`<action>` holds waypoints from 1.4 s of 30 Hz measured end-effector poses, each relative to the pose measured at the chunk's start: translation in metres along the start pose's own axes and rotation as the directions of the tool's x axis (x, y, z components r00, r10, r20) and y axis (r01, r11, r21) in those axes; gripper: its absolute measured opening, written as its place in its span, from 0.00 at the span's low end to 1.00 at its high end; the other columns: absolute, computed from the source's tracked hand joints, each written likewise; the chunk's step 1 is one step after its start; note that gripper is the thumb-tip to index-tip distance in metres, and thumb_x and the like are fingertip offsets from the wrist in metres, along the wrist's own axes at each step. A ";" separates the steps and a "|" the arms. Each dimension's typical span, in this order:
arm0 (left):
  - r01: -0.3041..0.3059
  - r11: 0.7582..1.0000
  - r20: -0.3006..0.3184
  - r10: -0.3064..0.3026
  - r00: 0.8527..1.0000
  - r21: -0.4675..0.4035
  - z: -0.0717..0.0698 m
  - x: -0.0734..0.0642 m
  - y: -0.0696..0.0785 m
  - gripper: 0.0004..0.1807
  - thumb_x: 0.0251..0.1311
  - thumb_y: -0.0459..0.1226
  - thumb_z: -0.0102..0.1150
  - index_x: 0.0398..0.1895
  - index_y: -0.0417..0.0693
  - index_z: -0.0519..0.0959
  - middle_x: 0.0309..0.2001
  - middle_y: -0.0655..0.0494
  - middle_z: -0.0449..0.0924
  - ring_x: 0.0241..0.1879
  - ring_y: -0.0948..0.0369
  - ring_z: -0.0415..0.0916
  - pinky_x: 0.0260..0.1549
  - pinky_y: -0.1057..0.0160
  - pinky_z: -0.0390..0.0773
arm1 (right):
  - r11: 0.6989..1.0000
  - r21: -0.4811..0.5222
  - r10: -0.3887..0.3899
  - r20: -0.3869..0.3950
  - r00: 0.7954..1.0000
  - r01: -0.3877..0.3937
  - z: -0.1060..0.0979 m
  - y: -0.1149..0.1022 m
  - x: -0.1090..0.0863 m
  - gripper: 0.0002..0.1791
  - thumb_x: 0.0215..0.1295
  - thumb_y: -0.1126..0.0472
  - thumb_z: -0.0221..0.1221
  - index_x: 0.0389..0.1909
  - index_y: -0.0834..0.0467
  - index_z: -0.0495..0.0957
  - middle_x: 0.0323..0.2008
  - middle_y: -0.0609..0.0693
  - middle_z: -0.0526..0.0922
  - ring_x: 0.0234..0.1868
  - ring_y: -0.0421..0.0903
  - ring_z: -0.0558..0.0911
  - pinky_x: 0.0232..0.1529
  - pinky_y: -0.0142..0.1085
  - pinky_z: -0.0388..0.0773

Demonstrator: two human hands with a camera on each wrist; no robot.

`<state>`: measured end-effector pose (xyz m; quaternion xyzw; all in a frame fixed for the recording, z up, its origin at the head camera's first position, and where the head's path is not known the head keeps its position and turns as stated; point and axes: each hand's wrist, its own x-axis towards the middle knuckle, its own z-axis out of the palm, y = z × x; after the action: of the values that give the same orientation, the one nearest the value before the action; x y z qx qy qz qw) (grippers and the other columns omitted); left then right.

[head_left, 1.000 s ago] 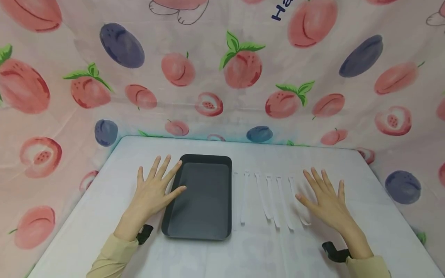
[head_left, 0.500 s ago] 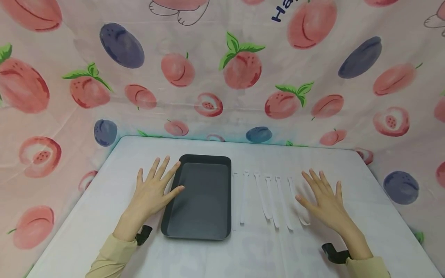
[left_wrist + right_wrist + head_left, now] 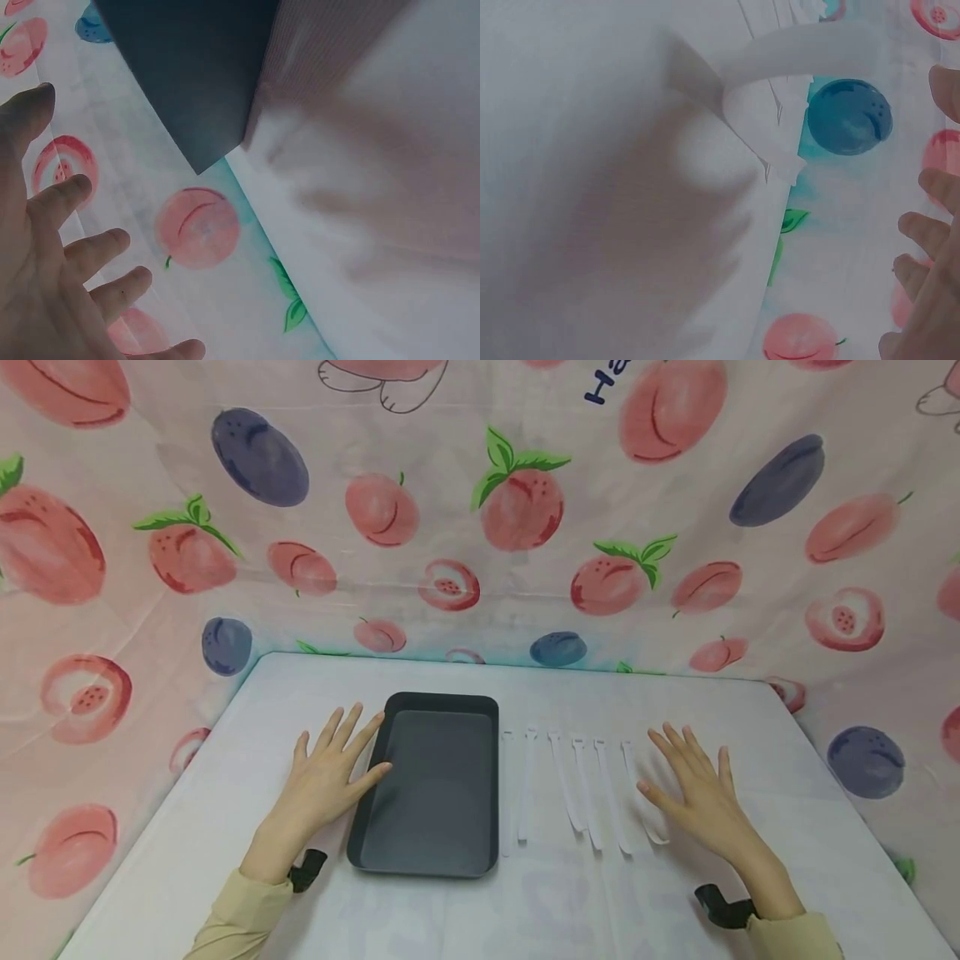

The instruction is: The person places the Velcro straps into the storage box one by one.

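My left hand (image 3: 318,787) hovers with fingers spread at the left side of a dark grey baking tray (image 3: 429,802), its thumb and index fingertip overlapping the rim in the head view. To the right of the tray, several thin white straps (image 3: 612,802) with slotted heads lie in a row, heads away from me. My right hand (image 3: 701,806), fingers also spread, is raised just right of the last strap (image 3: 637,793) and holds nothing. The right wrist view has a strap's tail (image 3: 802,52) curling up off the table. Below the left palm, the tray's dark side (image 3: 199,82) shows.
A white cloth covers the table (image 3: 555,910). Behind it and at both sides hangs a fruit-printed cloth (image 3: 525,585). Each wrist wears a black camera mount, such as the right one (image 3: 723,907), close above the table.
My left hand has drifted slightly left and toward me, and its fingers overlap the tray less. My right hand has shifted a little left. Tray and straps lie as before.
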<state>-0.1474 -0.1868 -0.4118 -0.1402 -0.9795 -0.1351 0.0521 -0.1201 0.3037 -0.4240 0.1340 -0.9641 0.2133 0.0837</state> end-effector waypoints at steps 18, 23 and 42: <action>0.001 0.980 -0.003 -0.001 1.000 -0.197 0.012 -0.003 -0.007 0.40 0.65 0.55 0.51 0.77 0.63 0.49 0.77 0.47 0.45 0.74 0.40 0.47 0.59 0.27 0.57 | 0.998 0.042 -0.041 0.002 0.999 0.041 0.003 0.005 0.004 0.41 0.64 0.48 0.59 0.75 0.50 0.53 0.74 0.62 0.54 0.78 0.53 0.41 0.71 0.59 0.19; 0.008 0.970 0.007 -0.006 1.000 -0.243 0.015 -0.004 -0.010 0.40 0.65 0.55 0.51 0.77 0.64 0.48 0.77 0.46 0.46 0.73 0.40 0.48 0.60 0.29 0.57 | 0.997 0.048 -0.052 -0.009 0.999 0.053 0.005 0.007 0.006 0.41 0.63 0.50 0.60 0.74 0.50 0.54 0.73 0.63 0.56 0.78 0.57 0.44 0.71 0.58 0.20; 0.012 0.912 -0.008 -0.017 1.000 -0.409 0.026 -0.002 -0.022 0.37 0.66 0.46 0.55 0.75 0.57 0.53 0.73 0.46 0.58 0.72 0.44 0.55 0.65 0.37 0.60 | 0.994 0.089 -0.059 -0.002 0.998 0.059 0.013 0.016 0.018 0.38 0.62 0.53 0.61 0.71 0.55 0.60 0.71 0.65 0.59 0.76 0.60 0.50 0.74 0.58 0.28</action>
<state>-0.1537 -0.2001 -0.4426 -0.1399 -0.9302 -0.3382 0.0263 -0.1429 0.3081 -0.4375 0.1659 -0.9493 0.2537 0.0836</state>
